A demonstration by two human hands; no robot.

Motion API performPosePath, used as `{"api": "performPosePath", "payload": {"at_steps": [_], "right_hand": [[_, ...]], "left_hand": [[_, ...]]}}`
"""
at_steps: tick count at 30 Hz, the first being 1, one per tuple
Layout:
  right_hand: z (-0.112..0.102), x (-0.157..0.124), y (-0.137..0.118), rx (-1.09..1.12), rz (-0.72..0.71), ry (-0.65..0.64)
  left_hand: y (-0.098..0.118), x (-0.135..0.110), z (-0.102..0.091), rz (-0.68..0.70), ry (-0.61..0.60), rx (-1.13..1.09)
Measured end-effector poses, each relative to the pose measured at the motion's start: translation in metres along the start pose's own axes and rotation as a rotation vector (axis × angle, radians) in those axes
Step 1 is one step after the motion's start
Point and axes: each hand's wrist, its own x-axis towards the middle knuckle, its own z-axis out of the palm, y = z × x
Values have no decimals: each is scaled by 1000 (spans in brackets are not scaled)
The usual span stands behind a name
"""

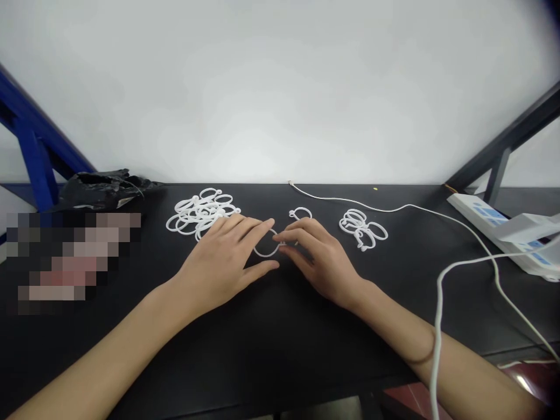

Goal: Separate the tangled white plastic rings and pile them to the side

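From where I stood, the right hand (321, 256) was pinching the white ring (266, 256) by its clasp, between thumb and fingertips. The ring sat between both hands, over the black table (271, 338). The left hand (230, 251) was open, thumb well apart from the fingers; whether it touched the ring, I couldn't tell. With only that small pinch evident, I thought the ring could twist or slip if the fingers loosened. A careless leftward sweep could have scattered the ring pile (202, 217) just beyond the left hand. The cord (438, 303) crossed the right forearm in my view, so an abrupt pull could have snagged it.
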Motion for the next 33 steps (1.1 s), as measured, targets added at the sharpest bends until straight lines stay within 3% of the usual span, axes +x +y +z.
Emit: {"api": "performPosePath", "payload": {"at_steps": [5,11,25,33], "right_hand": [[1,0,0,40,2,29],[-2,1,-3,191,121,-30],[-5,1,-10,304,120,-123],[-2,0,-8,305,98,-142]], "left_hand": [[-2,-1,1,-21,15,-33],[3,2,-3,-93,-52,-156],[6,4,-5,-134,-277,-338],[2,3,-1,-141,-281,-321]]}}
